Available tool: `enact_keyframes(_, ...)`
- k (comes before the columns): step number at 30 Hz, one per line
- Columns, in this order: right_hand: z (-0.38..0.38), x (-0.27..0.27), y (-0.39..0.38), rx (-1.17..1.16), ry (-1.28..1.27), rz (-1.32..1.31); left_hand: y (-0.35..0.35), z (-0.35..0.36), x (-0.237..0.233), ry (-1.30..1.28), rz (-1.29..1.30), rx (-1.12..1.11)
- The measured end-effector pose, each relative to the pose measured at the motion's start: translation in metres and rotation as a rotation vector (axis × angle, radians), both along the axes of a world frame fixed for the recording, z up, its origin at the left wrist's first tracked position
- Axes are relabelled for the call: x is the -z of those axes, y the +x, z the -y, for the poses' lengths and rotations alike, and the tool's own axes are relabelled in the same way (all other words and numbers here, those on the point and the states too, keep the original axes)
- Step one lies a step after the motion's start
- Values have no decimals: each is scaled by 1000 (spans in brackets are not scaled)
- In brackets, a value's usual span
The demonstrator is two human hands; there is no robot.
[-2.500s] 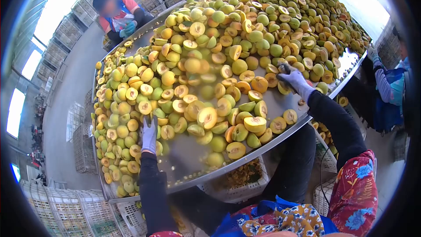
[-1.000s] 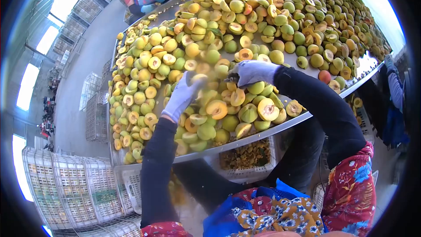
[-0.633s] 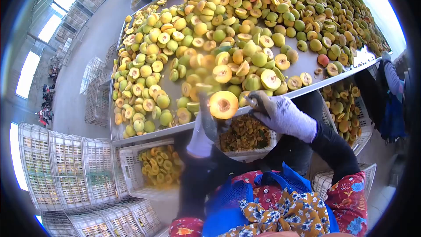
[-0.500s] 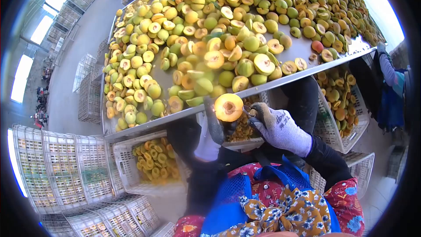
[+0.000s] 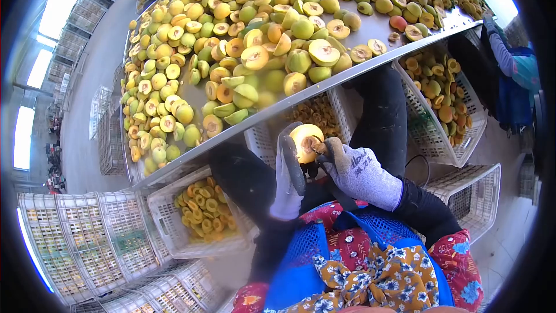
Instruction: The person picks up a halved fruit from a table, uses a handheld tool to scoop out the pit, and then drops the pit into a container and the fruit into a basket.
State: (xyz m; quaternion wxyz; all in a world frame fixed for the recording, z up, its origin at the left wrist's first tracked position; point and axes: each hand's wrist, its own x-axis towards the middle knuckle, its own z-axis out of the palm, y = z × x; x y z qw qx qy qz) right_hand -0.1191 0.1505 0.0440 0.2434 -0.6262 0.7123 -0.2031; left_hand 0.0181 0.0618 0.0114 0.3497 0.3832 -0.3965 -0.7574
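A halved yellow peach (image 5: 303, 142), its cut face showing a brown pit hollow, is in my left hand (image 5: 288, 177), gloved in white and dark grey. The fingers of that hand wrap its left side. My right hand (image 5: 366, 175), gloved the same way, is closed in a pinch against the hollow. Something small and brown shows at its fingertips, but I cannot make out what they grip. Both hands are above my lap, just off the near edge of a metal table (image 5: 324, 84) heaped with whole and halved peaches (image 5: 298, 61).
Below the table edge, a crate of small brownish pieces (image 5: 317, 113) sits between my legs. Crates of peach halves stand at left (image 5: 168, 220) and right (image 5: 463, 133). Stacked crates (image 5: 75, 232) rise at far left. Another person's sleeve (image 5: 501, 52) is at the right.
The view has shifted, so the table sits higher and further left. The peach half has turned from facing me squarely to tilting right, and my right fingertips have moved into its hollow.
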Motion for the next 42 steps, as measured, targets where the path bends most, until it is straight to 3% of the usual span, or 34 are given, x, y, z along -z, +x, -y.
enact_keyframes(7,-1,14,3,3,23,198,-3,-8,34,-539,285,-67)
enact_keyframes(10,5,25,-3,4,-1,532,-10,-12,36,-613,246,-125)
enact_keyframes(13,13,17,-12,63,161,742,-9,-8,39,-640,291,-108)
enact_keyframes(16,11,16,-11,-62,-76,312,-8,4,45,-325,209,-51)
enact_keyframes(20,9,19,-4,92,-12,349,-9,6,41,-109,125,-74)
enact_keyframes(23,8,31,-3,75,-68,339,-9,4,42,-134,162,-41)
enact_keyframes(26,8,37,-2,71,-70,321,-12,0,45,-356,267,-68)
enact_keyframes(28,7,38,0,76,-76,308,-12,-3,51,-308,213,-103)
enact_keyframes(31,7,53,-2,-136,-291,56,-16,-5,47,-460,262,-132)
enact_keyframes(34,11,52,-1,-45,-297,487,-16,-6,45,-600,339,-134)
enact_keyframes(37,17,21,-16,232,468,1421,-19,4,37,-666,400,-64)
enact_keyframes(41,20,24,-22,178,436,1111,-18,11,41,-619,489,45)
enact_keyframes(42,18,31,-20,154,380,1014,-19,10,40,-498,483,35)
